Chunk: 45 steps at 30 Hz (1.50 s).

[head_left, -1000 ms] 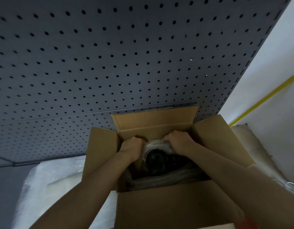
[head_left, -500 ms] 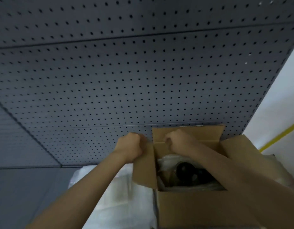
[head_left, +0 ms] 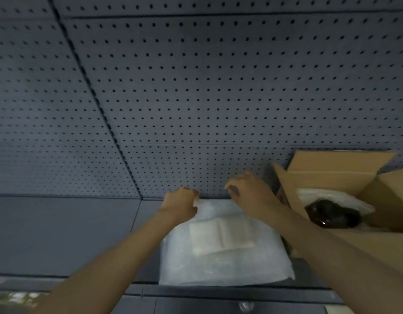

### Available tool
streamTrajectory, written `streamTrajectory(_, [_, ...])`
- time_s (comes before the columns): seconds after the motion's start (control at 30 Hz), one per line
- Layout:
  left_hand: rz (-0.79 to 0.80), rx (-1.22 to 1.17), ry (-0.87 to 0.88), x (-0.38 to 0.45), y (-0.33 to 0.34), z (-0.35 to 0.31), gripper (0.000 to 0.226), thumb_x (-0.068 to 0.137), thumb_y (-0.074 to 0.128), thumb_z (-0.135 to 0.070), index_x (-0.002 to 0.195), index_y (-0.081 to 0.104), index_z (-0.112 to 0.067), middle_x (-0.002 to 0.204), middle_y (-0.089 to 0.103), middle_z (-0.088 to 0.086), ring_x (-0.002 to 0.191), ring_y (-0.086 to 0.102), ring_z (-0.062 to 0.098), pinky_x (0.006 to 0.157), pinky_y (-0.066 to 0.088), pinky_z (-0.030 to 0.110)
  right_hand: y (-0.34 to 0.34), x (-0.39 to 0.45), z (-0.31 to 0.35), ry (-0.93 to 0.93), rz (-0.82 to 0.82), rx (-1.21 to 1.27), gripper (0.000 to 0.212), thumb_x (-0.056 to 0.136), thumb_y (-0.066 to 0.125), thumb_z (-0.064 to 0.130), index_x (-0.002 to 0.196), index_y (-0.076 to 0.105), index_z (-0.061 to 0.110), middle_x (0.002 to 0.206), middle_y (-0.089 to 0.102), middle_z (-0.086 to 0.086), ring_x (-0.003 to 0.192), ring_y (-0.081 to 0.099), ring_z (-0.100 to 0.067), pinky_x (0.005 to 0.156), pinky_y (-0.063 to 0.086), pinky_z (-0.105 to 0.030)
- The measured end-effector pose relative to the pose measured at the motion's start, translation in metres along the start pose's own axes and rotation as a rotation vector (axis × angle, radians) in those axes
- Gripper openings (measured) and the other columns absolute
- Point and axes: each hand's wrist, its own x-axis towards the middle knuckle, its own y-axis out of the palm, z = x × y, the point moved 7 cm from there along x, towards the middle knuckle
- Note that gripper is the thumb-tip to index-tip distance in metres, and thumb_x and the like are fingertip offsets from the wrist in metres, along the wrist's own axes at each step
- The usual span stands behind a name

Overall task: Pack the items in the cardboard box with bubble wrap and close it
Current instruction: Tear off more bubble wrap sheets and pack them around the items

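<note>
Against the grey pegboard [head_left: 196, 98], the left hand [head_left: 180, 205] pinched the far edge of the bubble wrap [head_left: 218, 257] sheet on the dark worktop [head_left: 60, 234] — the right hand [head_left: 250, 191] hovered slack-fingered, gripping nothing — beside the flaps-up cardboard box [head_left: 332, 175] holding a wrapped dark item [head_left: 332, 214].

Left of the translucent white bubble wrap sheet [head_left: 223, 252] the dark grey worktop [head_left: 60, 234] lies open. The grey perforated pegboard wall [head_left: 196, 98] shuts off the far side. On the right, the open brown cardboard box [head_left: 332, 177] and its raised flaps block passage.
</note>
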Motion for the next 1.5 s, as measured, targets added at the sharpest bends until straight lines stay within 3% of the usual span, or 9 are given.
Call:
streamTrajectory(0.33, [0.235, -0.061, 0.021, 0.008, 0.103, 0.023, 0.044, 0.089, 0.056, -0.027, 0.132, 0.048, -0.026, 0.133, 0.051, -0.001, 0.119, 0.051, 0.019, 0.097, 0.040, 0.031, 0.147, -0.015, -0.037, 0.197, 0.429, -0.080, 0.047, 0.092, 0.051, 0.016, 0.137, 0.040, 0.015, 0.134, 0.048, -0.007, 0.124, 0.041, -0.025, 0.101, 0.041, -0.033])
streamTrajectory(0.5, [0.285, -0.043, 0.055, 0.013, 0.136, 0.012, 0.055, 0.088, 0.059, -0.035, 0.139, 0.041, -0.024, 0.134, 0.047, 0.002, 0.120, 0.048, 0.022, 0.102, 0.039, 0.034, 0.179, -0.006, -0.063, 0.199, 0.587, -0.232, 0.071, 0.087, 0.061, 0.031, 0.147, 0.026, 0.014, 0.149, 0.033, -0.008, 0.137, 0.030, -0.029, 0.115, 0.024, -0.038])
streamTrajectory(0.77, [0.234, -0.076, 0.056, 0.007, 0.113, 0.010, 0.049, 0.092, 0.050, -0.046, 0.135, 0.047, -0.024, 0.137, 0.046, 0.000, 0.122, 0.047, 0.020, 0.103, 0.038, 0.034, 0.161, 0.002, -0.067, 0.307, 0.730, 0.019, 0.051, 0.080, 0.071, 0.040, 0.122, 0.056, 0.015, 0.116, 0.055, -0.004, 0.100, 0.052, -0.018, 0.083, 0.042, -0.026])
streamTrajectory(0.9, [0.192, -0.146, 0.033, -0.001, 0.067, 0.007, 0.075, 0.081, 0.053, -0.066, 0.141, 0.038, -0.024, 0.137, 0.045, -0.002, 0.122, 0.045, 0.019, 0.100, 0.040, 0.031, 0.122, 0.008, -0.037, 0.322, 0.673, 0.358, 0.020, 0.083, 0.067, 0.044, 0.080, 0.058, 0.027, 0.076, 0.055, 0.009, 0.072, 0.052, -0.010, 0.065, 0.041, -0.022])
streamTrajectory(1.07, [0.207, -0.325, 0.074, -0.016, 0.004, 0.000, 0.072, 0.069, 0.075, -0.054, 0.130, 0.048, -0.027, 0.124, 0.058, -0.006, 0.110, 0.057, 0.014, 0.094, 0.049, 0.034, 0.069, 0.020, 0.012, 0.277, 0.516, 0.625, 0.022, 0.088, 0.064, 0.039, 0.106, 0.063, 0.026, 0.093, 0.062, 0.007, 0.085, 0.059, -0.010, 0.073, 0.048, -0.023])
streamTrajectory(1.17, [0.145, -0.408, 0.071, -0.019, -0.022, 0.007, 0.055, 0.068, 0.078, -0.039, 0.116, 0.055, -0.024, 0.107, 0.065, -0.005, 0.093, 0.063, 0.012, 0.082, 0.055, 0.033, 0.044, 0.027, 0.034, 0.198, 0.396, 0.639, 0.018, 0.083, 0.071, 0.035, 0.091, 0.065, 0.021, 0.080, 0.057, 0.007, 0.075, 0.053, -0.008, 0.068, 0.042, -0.022])
streamTrajectory(1.27, [0.103, -0.419, 0.111, -0.023, -0.046, 0.011, 0.045, 0.070, 0.077, -0.029, 0.110, 0.058, -0.022, 0.102, 0.064, -0.004, 0.089, 0.063, 0.013, 0.078, 0.056, 0.031, 0.019, 0.029, 0.037, 0.173, 0.257, 0.611, 0.046, 0.072, 0.081, 0.035, 0.109, 0.056, 0.027, 0.115, 0.055, 0.009, 0.107, 0.052, -0.007, 0.090, 0.043, -0.023])
streamTrajectory(1.4, [0.086, -0.598, 0.172, -0.028, -0.072, 0.011, 0.046, 0.071, 0.078, -0.020, 0.114, 0.062, -0.024, 0.105, 0.068, -0.005, 0.092, 0.065, 0.010, 0.077, 0.055, 0.026, -0.003, 0.015, 0.041, 0.137, 0.342, 0.627, 0.075, 0.069, 0.083, 0.036, 0.131, 0.040, 0.041, 0.135, 0.042, 0.020, 0.122, 0.044, -0.004, 0.092, 0.045, -0.021])
streamTrajectory(1.5, [0.087, -0.738, 0.207, -0.031, -0.084, 0.002, 0.046, 0.071, 0.080, -0.016, 0.113, 0.063, -0.025, 0.104, 0.070, -0.007, 0.092, 0.066, 0.008, 0.074, 0.055, 0.022, -0.017, 0.003, 0.037, 0.180, 0.285, 0.753, 0.064, 0.070, 0.084, 0.028, 0.125, 0.051, 0.037, 0.124, 0.056, 0.014, 0.112, 0.057, -0.008, 0.086, 0.054, -0.024])
